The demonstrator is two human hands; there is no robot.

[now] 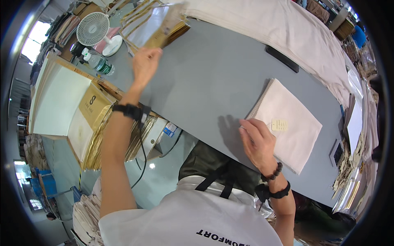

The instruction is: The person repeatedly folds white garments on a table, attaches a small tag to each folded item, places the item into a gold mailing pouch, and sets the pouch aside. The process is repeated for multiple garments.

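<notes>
Pale pink folded cloth [297, 106], tagged, right of half-curled right hand [259, 141]; clear bags [152, 25] just beyond curled left hand [146, 62]; whether either pinches anything, unclear.

Grey table [197, 74], folded pink cloth [293, 112], black object [282, 58], white fan [93, 29], bottle [99, 63]

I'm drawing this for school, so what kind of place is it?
Probably a textile workshop: there's a folded pale-pink cloth with a tag, long pale fabric along the table, and gold-and-clear packaging.
</notes>
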